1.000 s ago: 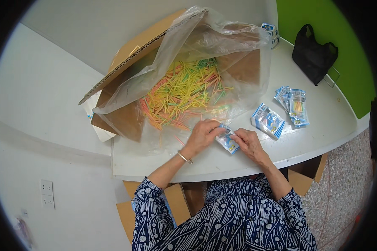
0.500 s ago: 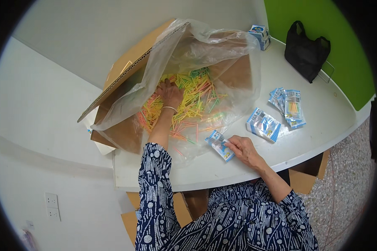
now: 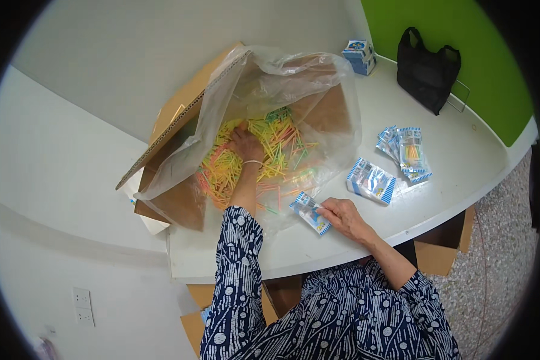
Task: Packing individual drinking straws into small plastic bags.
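Observation:
My left hand (image 3: 246, 146) reaches into a heap of short thin sticks (image 3: 276, 144) in yellow, pink, orange and green. Its fingertips are sunk among the sticks, so their grip is hidden. The heap lies in a clear plastic liner (image 3: 333, 144) inside a cardboard box (image 3: 180, 201) tipped toward me. Near the table's front edge, my right hand (image 3: 348, 219) pinches one end of a small blue and white clear packet (image 3: 309, 211). That packet is held slantwise, just right of the liner's spread edge.
Right of my right hand lies a larger blue and white packet (image 3: 371, 181). Beyond it are several small packets (image 3: 411, 150), the top one showing sticks inside. Small stacked boxes (image 3: 359, 57) and a black bag (image 3: 427, 75) stand at the back. Open cartons (image 3: 435, 255) sit below the white table (image 3: 441, 204).
The view has shifted slightly. My left hand has sunk its fingers deeper into the sticks. My right hand keeps its pinch on the small packet.

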Motion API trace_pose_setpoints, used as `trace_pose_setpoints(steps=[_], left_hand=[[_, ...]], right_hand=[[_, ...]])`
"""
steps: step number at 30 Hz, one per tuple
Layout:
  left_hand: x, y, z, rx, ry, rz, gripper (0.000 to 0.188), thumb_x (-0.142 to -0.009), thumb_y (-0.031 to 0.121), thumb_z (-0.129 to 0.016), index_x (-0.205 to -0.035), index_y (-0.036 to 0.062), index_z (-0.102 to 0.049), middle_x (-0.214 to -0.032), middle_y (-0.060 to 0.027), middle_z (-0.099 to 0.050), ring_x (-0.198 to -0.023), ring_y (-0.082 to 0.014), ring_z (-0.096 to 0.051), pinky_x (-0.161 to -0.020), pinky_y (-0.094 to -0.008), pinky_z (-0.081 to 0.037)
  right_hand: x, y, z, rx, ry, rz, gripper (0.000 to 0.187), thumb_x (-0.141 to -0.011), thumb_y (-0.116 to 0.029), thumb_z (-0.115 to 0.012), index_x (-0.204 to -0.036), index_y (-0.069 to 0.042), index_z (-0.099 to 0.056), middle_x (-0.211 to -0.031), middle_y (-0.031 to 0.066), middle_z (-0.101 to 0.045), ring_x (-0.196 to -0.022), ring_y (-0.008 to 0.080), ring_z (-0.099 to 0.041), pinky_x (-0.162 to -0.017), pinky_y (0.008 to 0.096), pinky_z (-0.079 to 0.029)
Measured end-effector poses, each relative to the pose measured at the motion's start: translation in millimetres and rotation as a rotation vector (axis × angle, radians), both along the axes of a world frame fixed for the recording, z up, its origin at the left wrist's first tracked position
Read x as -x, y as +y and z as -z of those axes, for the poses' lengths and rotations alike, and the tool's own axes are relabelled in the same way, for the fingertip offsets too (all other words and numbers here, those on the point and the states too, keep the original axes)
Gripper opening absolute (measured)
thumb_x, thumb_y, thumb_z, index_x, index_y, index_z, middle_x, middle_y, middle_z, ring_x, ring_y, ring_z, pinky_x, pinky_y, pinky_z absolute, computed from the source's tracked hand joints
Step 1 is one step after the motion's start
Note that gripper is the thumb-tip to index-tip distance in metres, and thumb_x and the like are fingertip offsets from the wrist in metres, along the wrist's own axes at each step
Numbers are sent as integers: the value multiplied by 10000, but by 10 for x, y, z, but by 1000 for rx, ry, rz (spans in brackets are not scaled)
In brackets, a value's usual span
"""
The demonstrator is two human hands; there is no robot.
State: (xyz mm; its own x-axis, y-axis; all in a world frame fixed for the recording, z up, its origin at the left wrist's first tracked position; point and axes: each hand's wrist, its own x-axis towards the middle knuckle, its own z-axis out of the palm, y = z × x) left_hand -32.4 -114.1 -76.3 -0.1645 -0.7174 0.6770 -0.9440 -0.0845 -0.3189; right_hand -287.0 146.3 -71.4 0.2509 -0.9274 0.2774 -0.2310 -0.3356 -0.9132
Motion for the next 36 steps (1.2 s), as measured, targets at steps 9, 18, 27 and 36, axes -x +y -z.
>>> trace_pose_setpoints(steps=[9, 18, 27, 36], left_hand=[[-175, 75, -140, -297, 495, 82, 271, -829, 186, -556, -1017, -8, -546, -876, -170, -568, -897, -325, -532, -817, -579, -309], [34, 571, -627, -550, 1922, 671, 175, -948, 195, -497, -1018, 34, -492, -815, -120, -587, -687, -260, -616, -574, -370, -496], [743, 1245, -357, -648, 2492, 721, 319, -984, 265, -438, -1163, 2, -468, -1066, -148, -563, -973, -236, -571, -856, -392, -493], [1004, 1514, -284, -414, 2277, 759, 360, -891, 30, -577, -1230, 8, -460, -1145, -93, -555, -1001, -189, -568, -847, -305, -493]], right_hand=[[29, -8, -7, -124, -72, 16, 254, -894, -194, -568, -773, 29, -568, -662, 127, -531, -586, 204, -488, -551, 328, -384], [-254, -344, 53, -441, -857, 125, 215, -940, -254, -548, -944, -46, -600, -879, -23, -609, -812, 45, -536, -702, 205, -408], [-967, -955, -216, -656, -1550, 251, 200, -946, -188, -527, -1084, -43, -533, -1084, 92, -600, -1010, 209, -567, -922, 325, -443], [-952, -981, -155, -650, -1666, 284, 222, -961, -161, -475, -1114, -9, -525, -1068, 111, -610, -1003, 224, -564, -956, 353, -427]])
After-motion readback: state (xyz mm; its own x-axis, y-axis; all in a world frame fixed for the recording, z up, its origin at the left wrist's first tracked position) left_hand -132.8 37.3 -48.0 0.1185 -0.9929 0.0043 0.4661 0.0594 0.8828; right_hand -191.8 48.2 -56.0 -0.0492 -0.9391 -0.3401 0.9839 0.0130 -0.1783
